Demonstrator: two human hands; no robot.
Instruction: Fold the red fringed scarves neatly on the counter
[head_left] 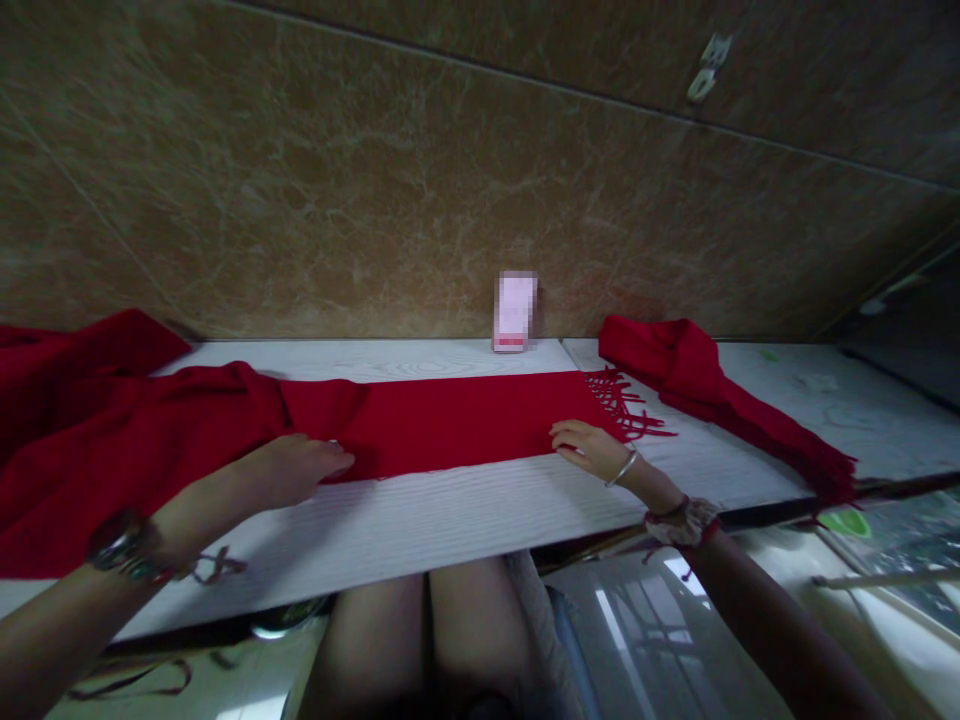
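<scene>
A red scarf (457, 420) lies along the white wood-grain table, flat in the middle and bunched up on the left. Its right end finishes in a knotted fringe. My left hand (304, 468) is closed at the scarf's near edge, where the folded part meets the flat part; its fingertips are partly hidden. Close to the fringe, my right hand (592, 450) rests on the near edge of the scarf with its fingers slightly bent and apart.
Another red scarf length (697, 375), folded and fringed, lies at the right and hangs over the table's front edge. A blurred pink-white object (515, 312) leans against the brown marbled wall (375, 200). The white table (450, 515) is narrow. My legs are beneath its edge.
</scene>
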